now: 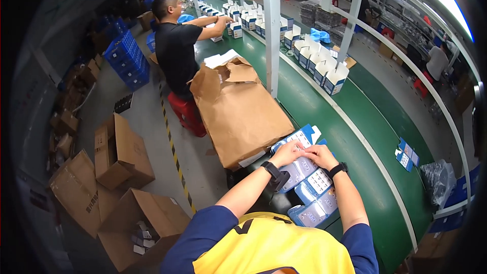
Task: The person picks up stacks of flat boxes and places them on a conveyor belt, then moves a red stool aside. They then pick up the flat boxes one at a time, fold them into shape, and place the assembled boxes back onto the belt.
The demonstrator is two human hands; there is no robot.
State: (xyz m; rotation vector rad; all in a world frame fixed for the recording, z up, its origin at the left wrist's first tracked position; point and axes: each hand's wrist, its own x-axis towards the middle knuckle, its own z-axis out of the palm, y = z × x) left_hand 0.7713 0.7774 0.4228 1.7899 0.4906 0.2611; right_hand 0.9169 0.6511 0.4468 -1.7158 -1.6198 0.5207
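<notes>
Both my hands meet over a blue-and-white flat folding carton [307,133] at the near edge of the green bench. My left hand [287,152] grips it from the left with bent fingers. On its right side, my right hand [321,156] has its fingertips pressed together at the carton, close to the left fingers. The hands cover part of the carton, so the exact grip is hidden. Beneath and nearer to me lie several more flat cartons [318,181], overlapping one another toward my body.
A large torn brown paper-wrapped pack [243,114] stands left of my hands. Rows of opened cartons [317,61] line the green conveyor [350,147]. Another flat carton [407,154] and a clear plastic bag [438,180] lie right. A co-worker [175,45] sits beyond; open cardboard boxes [124,155] stand left.
</notes>
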